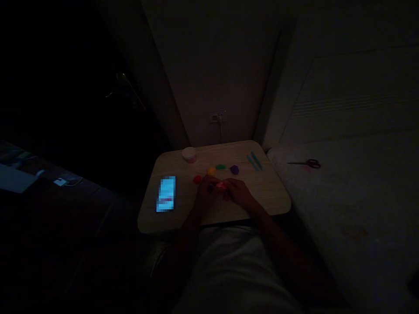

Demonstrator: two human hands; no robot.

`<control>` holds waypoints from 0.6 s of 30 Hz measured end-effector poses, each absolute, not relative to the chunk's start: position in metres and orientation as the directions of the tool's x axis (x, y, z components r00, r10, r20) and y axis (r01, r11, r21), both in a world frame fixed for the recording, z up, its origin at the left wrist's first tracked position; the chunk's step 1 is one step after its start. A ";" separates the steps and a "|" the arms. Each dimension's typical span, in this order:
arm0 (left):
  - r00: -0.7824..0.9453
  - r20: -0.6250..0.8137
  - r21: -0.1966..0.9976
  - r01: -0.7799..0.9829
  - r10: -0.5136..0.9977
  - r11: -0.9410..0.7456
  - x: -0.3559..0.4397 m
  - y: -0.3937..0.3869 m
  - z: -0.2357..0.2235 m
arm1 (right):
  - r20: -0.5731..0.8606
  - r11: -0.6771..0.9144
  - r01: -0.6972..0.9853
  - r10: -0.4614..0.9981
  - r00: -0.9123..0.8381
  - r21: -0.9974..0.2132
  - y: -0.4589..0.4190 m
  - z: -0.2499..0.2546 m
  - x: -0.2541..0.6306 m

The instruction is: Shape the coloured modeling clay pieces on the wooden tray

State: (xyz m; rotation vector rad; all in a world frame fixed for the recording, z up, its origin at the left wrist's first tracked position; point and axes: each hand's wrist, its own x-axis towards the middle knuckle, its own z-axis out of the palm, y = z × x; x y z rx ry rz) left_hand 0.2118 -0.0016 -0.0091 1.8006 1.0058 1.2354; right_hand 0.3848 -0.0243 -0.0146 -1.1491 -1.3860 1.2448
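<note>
Over the small wooden table (180,222), my left hand (207,191) and my right hand (238,192) meet with fingers closed on a bright pink lump of modelling clay (221,185). The dim light hides how each finger lies on it. Just beyond my hands are a red clay lump (197,179), a yellow one (211,171), a green oblong piece (221,167) and a purple lump (234,169). Two slim teal modelling tools (254,162) rest side by side at the table's far right.
A lidded tub (189,155) stands at the far left of the table. Nearer lies a lit phone (166,194), its screen blurred out. Scissors (307,163) lie on the pale surface at right. A wall socket (218,117) with a plugged-in cable is behind the table.
</note>
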 end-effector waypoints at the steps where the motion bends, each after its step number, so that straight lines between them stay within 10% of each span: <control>1: 0.227 0.404 0.869 0.208 0.886 -0.449 0.213 -0.003 -0.007 | 0.053 0.068 0.125 0.991 -0.122 -0.990 -0.024 -0.013 0.383; 8: 0.217 0.411 0.819 0.337 0.885 -0.464 0.219 -0.006 -0.006 | 0.143 0.170 0.340 0.984 -0.103 -0.925 -0.021 -0.006 0.377; 18: 0.347 0.426 0.800 0.288 0.836 -0.527 0.218 -0.006 -0.018 | 0.101 0.108 0.083 0.991 -0.086 -0.991 -0.025 -0.018 0.378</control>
